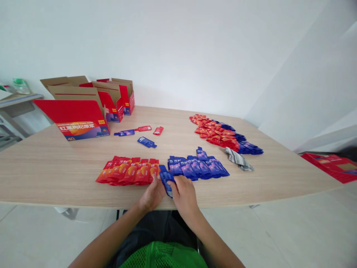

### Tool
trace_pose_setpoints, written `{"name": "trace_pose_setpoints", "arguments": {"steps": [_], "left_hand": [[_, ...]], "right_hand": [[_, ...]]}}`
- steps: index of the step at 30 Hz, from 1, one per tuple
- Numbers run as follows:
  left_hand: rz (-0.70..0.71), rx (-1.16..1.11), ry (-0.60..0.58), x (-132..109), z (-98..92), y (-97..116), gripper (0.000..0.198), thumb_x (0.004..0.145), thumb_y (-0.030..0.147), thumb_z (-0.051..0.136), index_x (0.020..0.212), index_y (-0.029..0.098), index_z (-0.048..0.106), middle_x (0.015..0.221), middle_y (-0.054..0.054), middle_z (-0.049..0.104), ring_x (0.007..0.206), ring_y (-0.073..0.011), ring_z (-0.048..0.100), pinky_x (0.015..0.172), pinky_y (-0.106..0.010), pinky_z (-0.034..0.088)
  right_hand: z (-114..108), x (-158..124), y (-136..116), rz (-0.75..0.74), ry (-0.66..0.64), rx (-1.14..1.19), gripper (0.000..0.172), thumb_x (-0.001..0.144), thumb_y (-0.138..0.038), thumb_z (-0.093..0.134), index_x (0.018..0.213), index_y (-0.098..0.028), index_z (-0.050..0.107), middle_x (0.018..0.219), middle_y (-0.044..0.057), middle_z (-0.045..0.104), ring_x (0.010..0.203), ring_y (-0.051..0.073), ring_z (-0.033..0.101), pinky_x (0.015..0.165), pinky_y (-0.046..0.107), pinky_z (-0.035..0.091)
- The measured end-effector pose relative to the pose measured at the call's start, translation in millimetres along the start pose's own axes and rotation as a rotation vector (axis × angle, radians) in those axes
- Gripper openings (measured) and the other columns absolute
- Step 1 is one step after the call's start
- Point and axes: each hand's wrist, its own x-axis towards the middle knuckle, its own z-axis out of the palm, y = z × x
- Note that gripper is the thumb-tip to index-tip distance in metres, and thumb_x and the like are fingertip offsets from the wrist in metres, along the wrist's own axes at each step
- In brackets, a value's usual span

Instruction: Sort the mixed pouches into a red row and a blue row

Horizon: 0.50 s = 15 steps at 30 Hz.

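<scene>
Both my hands meet at the near edge of the wooden table [55, 175]. My left hand [153, 194] and my right hand [184, 193] are closed together on one blue sachet [166, 180], which lies tilted between them. Just left of it sits a fanned row of red-orange sachets [128, 171]. A matching row of blue sachets [198, 167] lies just right of it, touching my right fingers.
A mixed heap of red and blue sachets [223, 134] lies at the far right, with a grey crumpled wrapper [238, 159] beside it. Loose sachets [146, 142] lie mid-table. Open red cartons [83, 111] stand at the far left. Red packaging [331, 165] rests off the right edge.
</scene>
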Motion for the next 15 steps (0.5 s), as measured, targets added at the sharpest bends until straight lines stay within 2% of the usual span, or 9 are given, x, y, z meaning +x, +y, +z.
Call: {"name": "trace_pose_setpoints", "arguments": {"steps": [2,4,6,8,11,15], "left_hand": [[0.012,0.018,0.019,0,1.2,2,0.029,0.086,0.045,0.079,0.093,0.018,0.069,0.095,-0.006,0.071,0.107,-0.0269,0.067,0.099,-0.039,0.051],[0.005,0.024,0.037,-1,2.8,6,0.024,0.082,0.037,0.083,0.088,0.018,0.069,0.091,-0.005,0.069,0.106,-0.0262,0.067,0.098,-0.038,0.051],[-0.008,-0.003,0.034,-3,4.8,10,0.025,0.080,0.037,0.084,0.084,0.017,0.069,0.093,-0.005,0.067,0.108,-0.0272,0.066,0.097,-0.038,0.052],[-0.022,-0.034,0.020,-4,7.1,14,0.027,0.082,0.039,0.082,0.080,0.017,0.067,0.097,-0.006,0.066,0.111,-0.0287,0.065,0.096,-0.039,0.052],[-0.055,-0.048,-0.011,-5,10.7,18,0.033,0.081,0.046,0.082,0.078,0.017,0.066,0.099,-0.007,0.065,0.114,-0.0310,0.063,0.095,-0.041,0.052],[-0.106,-0.080,-0.055,-6,14.1,19,0.049,0.077,0.061,0.080,0.071,0.016,0.062,0.092,-0.008,0.064,0.113,-0.0331,0.064,0.096,-0.042,0.051]], "right_hand": [[4,-3,-1,-0.020,-0.078,0.037,0.031,0.108,-0.035,0.041,0.100,-0.019,0.067,0.093,0.008,0.065,0.090,0.020,0.061,0.085,0.031,0.048],[7,-11,-5,-0.053,-0.101,0.143,0.029,0.105,-0.038,0.047,0.120,-0.019,0.064,0.109,0.011,0.065,0.104,0.023,0.061,0.094,0.035,0.050],[10,-21,-9,-0.081,-0.097,0.282,0.044,0.100,-0.043,0.057,0.136,-0.018,0.055,0.132,0.014,0.058,0.126,0.026,0.054,0.107,0.040,0.047],[13,-30,-11,-0.056,-0.104,0.424,0.050,0.099,-0.045,0.058,0.140,-0.018,0.051,0.143,0.015,0.052,0.136,0.026,0.048,0.114,0.042,0.044],[15,-38,-12,0.067,-0.104,0.607,0.040,0.103,-0.044,0.049,0.133,-0.019,0.055,0.133,0.013,0.059,0.125,0.023,0.057,0.109,0.038,0.047],[13,-43,-12,0.244,-0.161,0.856,0.042,0.100,-0.056,0.052,0.123,-0.022,0.060,0.115,0.008,0.065,0.107,0.020,0.063,0.094,0.032,0.054]]}}
